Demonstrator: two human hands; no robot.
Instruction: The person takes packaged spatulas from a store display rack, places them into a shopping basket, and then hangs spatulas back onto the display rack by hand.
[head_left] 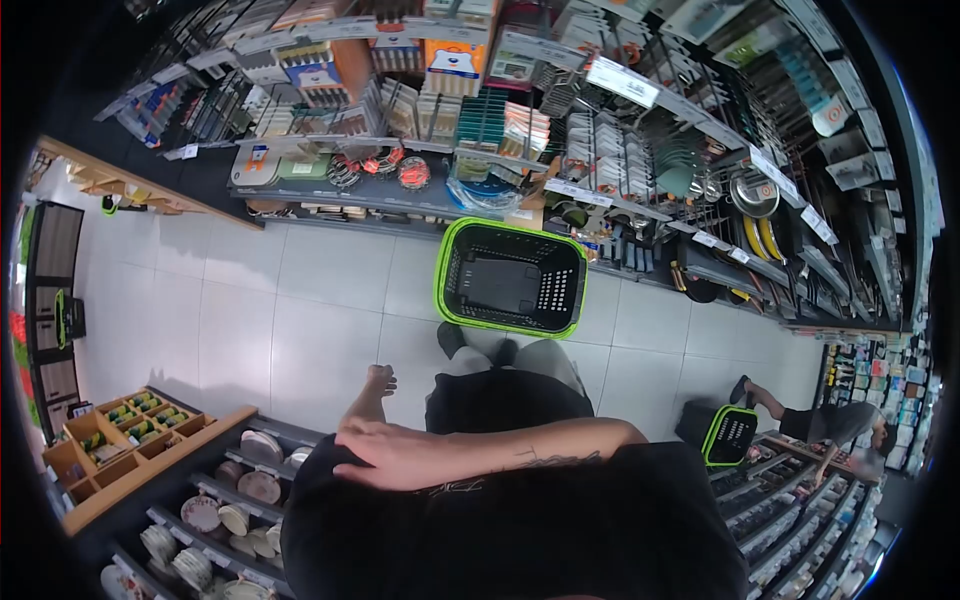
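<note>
Shelving (577,192) sweeps from 10 to 3 o'clock beside tiled floor (325,262), where a green-rimmed black basket (441,280) stands. At the basket's 7 o'clock, the dark left sleeve (318,490) meets the right hand (378,452), fingers apart; at 8, nearer, hangs the left hand (380,378), fingers loosely parted.

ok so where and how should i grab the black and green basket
Probably by the green rim of the basket, from above on the near side: it stands open side up just ahead of the feet, and that rim runs round the top. Whether a folded handle lies there, I can't tell.
</note>
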